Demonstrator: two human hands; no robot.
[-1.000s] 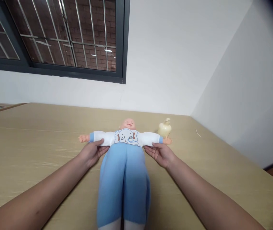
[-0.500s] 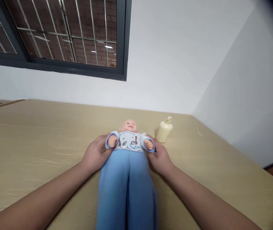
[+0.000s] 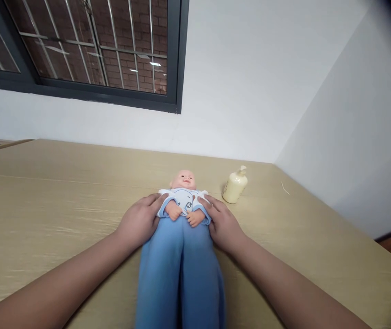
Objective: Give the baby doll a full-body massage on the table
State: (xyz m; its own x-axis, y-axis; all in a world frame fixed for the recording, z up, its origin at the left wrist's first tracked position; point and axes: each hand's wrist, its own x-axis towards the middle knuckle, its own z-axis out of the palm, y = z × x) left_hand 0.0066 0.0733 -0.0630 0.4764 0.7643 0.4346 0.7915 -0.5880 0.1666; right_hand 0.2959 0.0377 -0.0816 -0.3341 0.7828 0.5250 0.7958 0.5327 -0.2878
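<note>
Roomy table [image 3: 61, 187], fingers [image 3: 151, 199] holding doll [image 3: 181, 265], near edge unclear

The doll's round pink head [image 3: 185, 178] is smooth plastic with low sheen. Its white long-sleeved top [image 3: 180, 196] with blue cuffs and long blue trousers [image 3: 163, 265] are matt cloth. The cream rounded pump bottle [image 3: 235, 187] is glossy; the flat tan worktop [image 3: 61, 176], satin, faintly rippled.
</note>
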